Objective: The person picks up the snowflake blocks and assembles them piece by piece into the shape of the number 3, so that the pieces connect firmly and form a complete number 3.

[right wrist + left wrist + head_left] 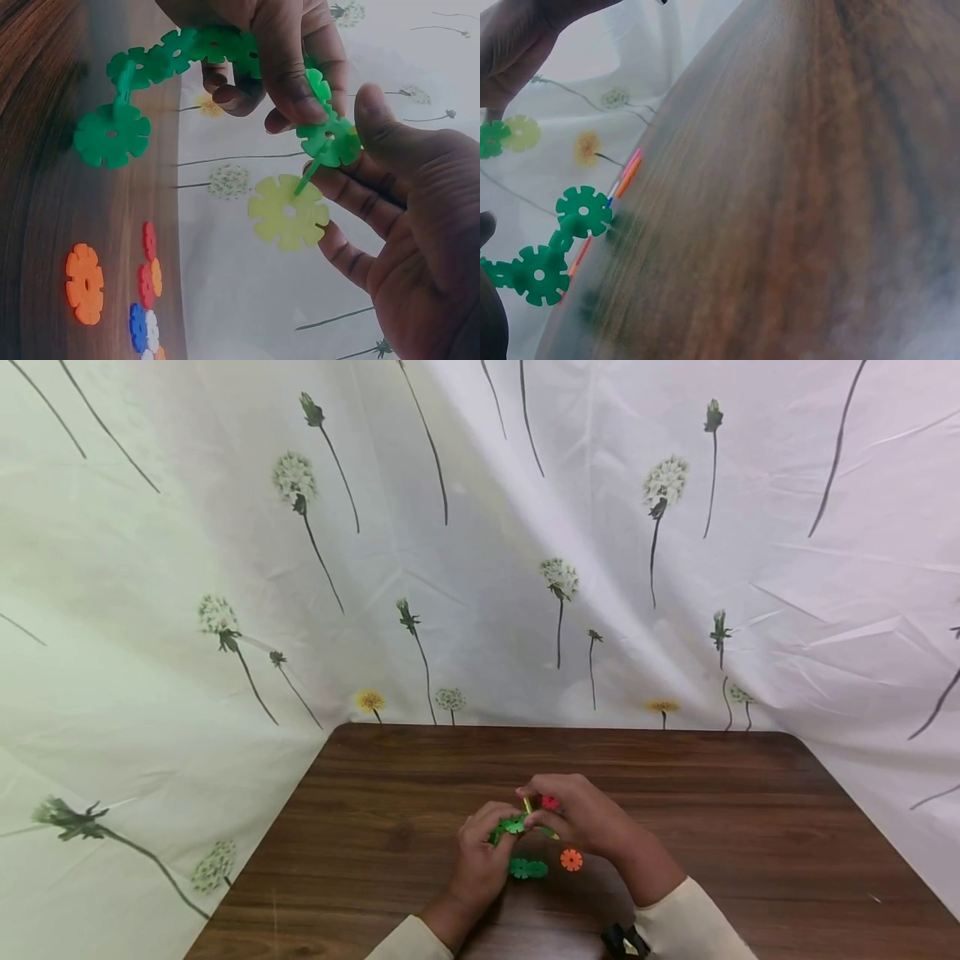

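A chain of green interlocking notched discs (514,824) is held between both hands over the table. My left hand (482,857) grips it, with thumb and fingers pinching a green disc (318,86) in the right wrist view. One end of the chain hangs down past the left fingers, ending in a green disc (112,135). Thumb and fingers of my right hand (585,812) pinch the other end, around a green disc (330,142). From that disc a translucent yellow disc (289,214) hangs, close to the right fingertips. The left wrist view shows the chain (540,275) beyond the left fingers.
On the brown wooden table (375,777) lie an orange disc (572,860) and a pair of green discs (528,868). Several red, blue and white discs (139,326) lie farther back, partly behind the right hand. A dark object (624,941) sits by the right sleeve. A flowered cloth (480,568) hangs behind.
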`<state>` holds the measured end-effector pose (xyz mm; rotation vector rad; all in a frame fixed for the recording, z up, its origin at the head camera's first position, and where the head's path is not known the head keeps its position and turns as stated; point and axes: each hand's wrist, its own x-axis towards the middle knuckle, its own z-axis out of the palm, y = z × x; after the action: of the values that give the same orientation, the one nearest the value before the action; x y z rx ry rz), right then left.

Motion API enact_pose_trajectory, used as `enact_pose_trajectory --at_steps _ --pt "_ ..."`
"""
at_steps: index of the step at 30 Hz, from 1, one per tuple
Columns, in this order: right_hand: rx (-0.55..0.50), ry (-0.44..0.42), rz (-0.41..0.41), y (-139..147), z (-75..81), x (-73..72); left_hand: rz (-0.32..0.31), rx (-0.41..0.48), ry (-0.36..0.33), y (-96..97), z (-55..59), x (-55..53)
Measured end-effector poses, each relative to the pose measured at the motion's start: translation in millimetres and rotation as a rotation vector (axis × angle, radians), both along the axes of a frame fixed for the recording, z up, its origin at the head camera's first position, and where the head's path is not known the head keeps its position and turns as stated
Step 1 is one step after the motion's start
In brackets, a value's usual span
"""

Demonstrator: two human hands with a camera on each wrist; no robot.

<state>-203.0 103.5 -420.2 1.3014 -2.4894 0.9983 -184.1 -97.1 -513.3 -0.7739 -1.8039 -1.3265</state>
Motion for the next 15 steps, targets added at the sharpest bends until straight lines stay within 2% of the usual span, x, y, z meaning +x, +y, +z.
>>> enact_pose_trajectory --at_steps 8,15 --pt "-0.017 0.032 0.015 0.6 -2.9 -1.7 0.024 -0.017 -0.028 -0.7 1.1 2.2" --pt "-0.031 0.048 0.048 1.1 -1.4 0.7 0.027 -0.034 -0.091 -1.1 2.5 4.7"
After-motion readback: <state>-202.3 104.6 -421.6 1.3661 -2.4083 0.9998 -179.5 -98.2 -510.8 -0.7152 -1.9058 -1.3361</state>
